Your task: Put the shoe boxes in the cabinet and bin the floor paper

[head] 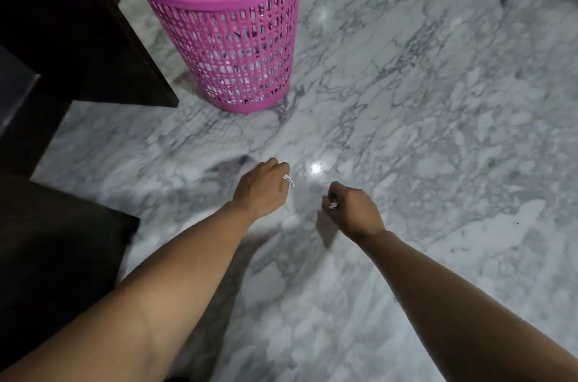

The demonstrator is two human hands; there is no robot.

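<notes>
Two paper scraps are in hand: left hand (261,186) pinches one scrap (289,180), right hand (352,208) another (332,205). Paper-binning step. Next move probably calls for reaching over the pink bin (219,21), ahead-left of both hands, then releasing.

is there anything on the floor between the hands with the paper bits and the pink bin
Nothing visible. The left hand pinches a paper scrap and the right hand grips another small scrap. Only bare marble floor lies between them and the pink bin. The dark furniture stands left of that path.
</notes>
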